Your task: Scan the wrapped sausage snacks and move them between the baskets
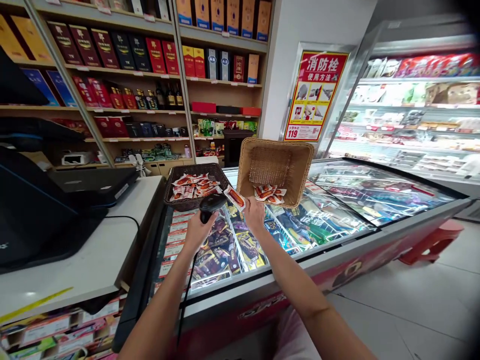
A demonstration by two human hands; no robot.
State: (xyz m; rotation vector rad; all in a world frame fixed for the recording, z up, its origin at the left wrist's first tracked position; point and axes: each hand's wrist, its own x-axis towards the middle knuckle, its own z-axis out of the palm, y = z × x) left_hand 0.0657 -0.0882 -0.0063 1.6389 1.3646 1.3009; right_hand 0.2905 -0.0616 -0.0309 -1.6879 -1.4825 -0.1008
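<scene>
My left hand [199,230] is wrapped round the handle of a black barcode scanner [213,201], whose cable hangs down past my forearm. In my right hand [255,214] is a packaged sausage [235,197], held by one end just right of the scanner head. Behind the scanner, a dark brown woven basket [217,175] holds a pile of similar packaged sausages [195,187]. A tan woven basket [281,167], tilted with its opening toward me, stands behind my right hand with several packets [270,193] at its bottom.
Under my hands runs a glass-topped chest freezer [337,200] filled with packaged goods. A white counter [86,250] with a black checkout machine [41,200] stands at left. Shelves of boxes [150,55] line the back; a red stool [431,245] sits at right.
</scene>
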